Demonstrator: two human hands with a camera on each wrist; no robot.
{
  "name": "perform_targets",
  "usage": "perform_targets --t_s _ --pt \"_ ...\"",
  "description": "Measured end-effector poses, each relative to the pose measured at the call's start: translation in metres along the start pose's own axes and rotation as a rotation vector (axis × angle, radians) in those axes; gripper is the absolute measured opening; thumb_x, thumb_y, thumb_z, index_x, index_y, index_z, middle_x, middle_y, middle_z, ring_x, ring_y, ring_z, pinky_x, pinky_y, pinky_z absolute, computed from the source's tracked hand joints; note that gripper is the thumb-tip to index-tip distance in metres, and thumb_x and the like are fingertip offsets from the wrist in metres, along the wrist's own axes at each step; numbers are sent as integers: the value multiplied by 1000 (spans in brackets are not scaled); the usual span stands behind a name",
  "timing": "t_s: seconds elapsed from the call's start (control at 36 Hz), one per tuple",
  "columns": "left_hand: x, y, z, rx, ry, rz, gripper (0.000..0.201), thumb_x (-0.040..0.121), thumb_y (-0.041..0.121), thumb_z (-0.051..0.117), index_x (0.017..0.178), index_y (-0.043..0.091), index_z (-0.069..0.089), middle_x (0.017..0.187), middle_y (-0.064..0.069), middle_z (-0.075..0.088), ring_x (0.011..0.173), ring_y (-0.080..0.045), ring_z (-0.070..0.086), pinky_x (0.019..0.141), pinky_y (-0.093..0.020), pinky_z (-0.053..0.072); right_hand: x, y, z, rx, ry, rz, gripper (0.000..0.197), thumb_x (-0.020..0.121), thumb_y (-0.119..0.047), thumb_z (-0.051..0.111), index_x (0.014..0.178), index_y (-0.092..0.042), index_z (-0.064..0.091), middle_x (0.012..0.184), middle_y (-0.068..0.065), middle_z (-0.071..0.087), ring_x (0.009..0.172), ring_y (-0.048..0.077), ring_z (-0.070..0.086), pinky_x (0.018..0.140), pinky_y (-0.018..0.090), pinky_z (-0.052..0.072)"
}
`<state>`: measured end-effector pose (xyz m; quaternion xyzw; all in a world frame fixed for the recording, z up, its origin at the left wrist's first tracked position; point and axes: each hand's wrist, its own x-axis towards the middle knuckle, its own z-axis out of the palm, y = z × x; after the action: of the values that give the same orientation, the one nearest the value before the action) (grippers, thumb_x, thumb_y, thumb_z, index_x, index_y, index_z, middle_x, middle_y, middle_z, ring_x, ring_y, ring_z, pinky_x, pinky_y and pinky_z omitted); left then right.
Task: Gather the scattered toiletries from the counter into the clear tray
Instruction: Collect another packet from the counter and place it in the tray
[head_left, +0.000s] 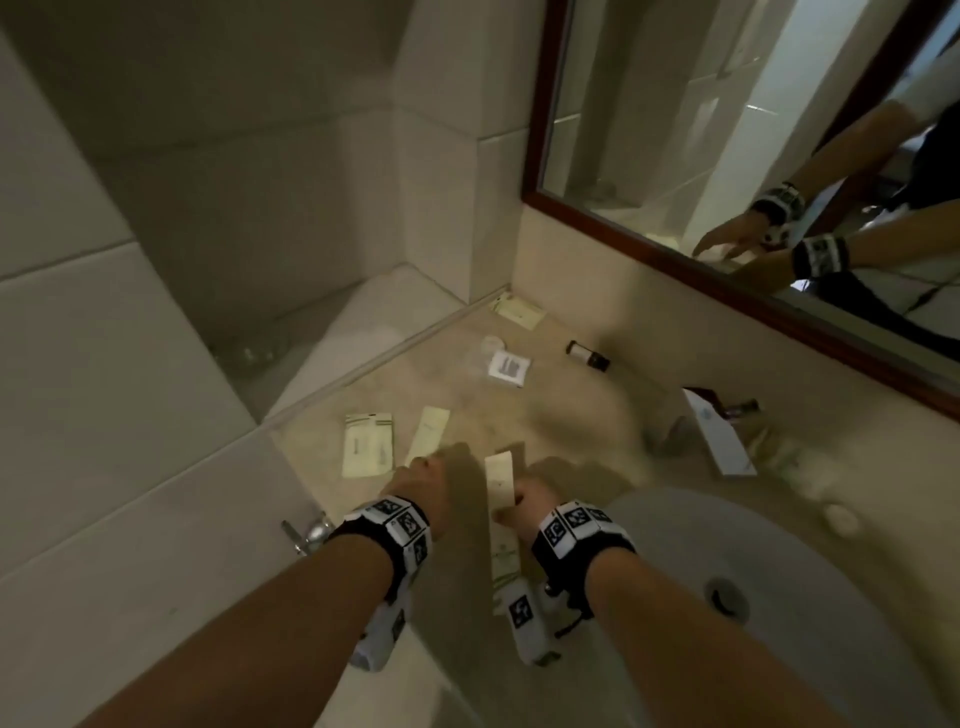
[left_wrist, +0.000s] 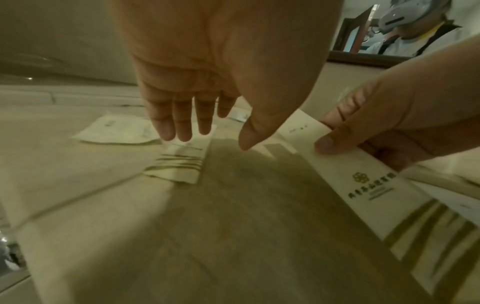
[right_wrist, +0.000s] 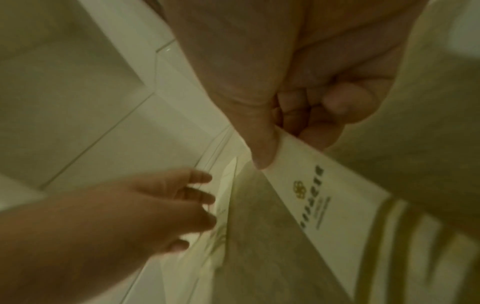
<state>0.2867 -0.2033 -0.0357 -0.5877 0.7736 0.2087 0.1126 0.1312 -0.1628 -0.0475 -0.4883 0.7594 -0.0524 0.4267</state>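
At the near desk (head_left: 571, 415), right hand (head_left: 530, 501) pinches a long sachet (head_left: 500, 480); left hand (head_left: 423, 475), grip released, reaches the striped sachet (left_wrist: 179, 164). Next: pinch its thin edge.

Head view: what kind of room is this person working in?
Most likely a hotel bathroom: a wood-framed mirror above a stone counter, a white sink basin, and logo-printed toiletry packets scattered about.

Long cream sachet (head_left: 501, 512) pinched in right hand (head_left: 535, 501); striped sachet (head_left: 427, 435) flat on counter (head_left: 571, 415).
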Motion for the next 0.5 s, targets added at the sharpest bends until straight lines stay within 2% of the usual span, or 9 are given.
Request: perform_targets --t_s 0.06,0.14,0.19,0.25,0.31,0.36,0.42,0.44,0.5 --pt "21 -19 -6 32 -42 -43 50 94 22 51 139 8 35 136 -15 44 121 -34 50 101 -41 43 42 -1 7 64 -16 45 30 74 -49 64 97 -30 67 98 0 71 95 27 67 86 43 55" --pt "47 -35 -8 69 -98 -89 46 94 20 49 137 6 40 142 -16 37 125 -34 45 102 -39 43 57 -32 5 242 -86 109 19 88 -25 63 104 -15 66 102 8 69 99 31 67 89 47 55" --pt "57 -37 -9 48 -105 -87 46 94 23 49 136 7 42 140 -17 36 124 -33 44 101 -38 43 60 -49 4 329 -93 149 21 89 -20 62 109 -12 65 110 10 69 100 32 66 90 47 55" --pt "65 -32 -6 -27 -117 -57 54 92 34 48 139 8 39 142 -18 36 126 -34 43 105 -40 41 71 -56 6 295 -80 148 16 89 -23 63 103 -16 67 110 8 70 98 29 67 91 46 54" --pt "69 -25 -4 -106 -115 -16 68 87 53 44 141 12 37 145 -17 38 128 -33 43 108 -43 39 71 -65 6 198 -78 142 19 90 -25 61 105 -15 68 109 9 69 101 30 65 95 43 52" --pt "73 -20 -2 -144 -124 -34 74 87 58 44 143 10 34 145 -18 36 131 -35 39 110 -44 36 72 -68 4 172 -54 157 21 90 -26 62 104 -12 68 106 10 69 99 30 64 94 41 52" --pt "78 -19 -1 -135 -126 -48 78 83 59 51 141 10 35 142 -17 38 129 -35 41 109 -44 38 77 -64 6 264 -45 166 17 86 -21 66 99 -10 68 102 11 70 88 27 66 88 40 56" --pt "81 -17 -1 -141 -134 -44 80 78 61 53 139 12 38 139 -16 43 125 -34 45 106 -44 41 79 -59 7 344 -30 171 22 84 -16 69 103 -5 66 105 16 69 86 27 67 84 39 58" --pt "89 -13 4 -149 -157 4 76 69 62 52 129 16 49 129 -12 55 113 -30 55 96 -44 49 79 -51 6 441 -9 202 33 81 -10 72 111 2 62 111 23 67 93 31 69 82 42 59"
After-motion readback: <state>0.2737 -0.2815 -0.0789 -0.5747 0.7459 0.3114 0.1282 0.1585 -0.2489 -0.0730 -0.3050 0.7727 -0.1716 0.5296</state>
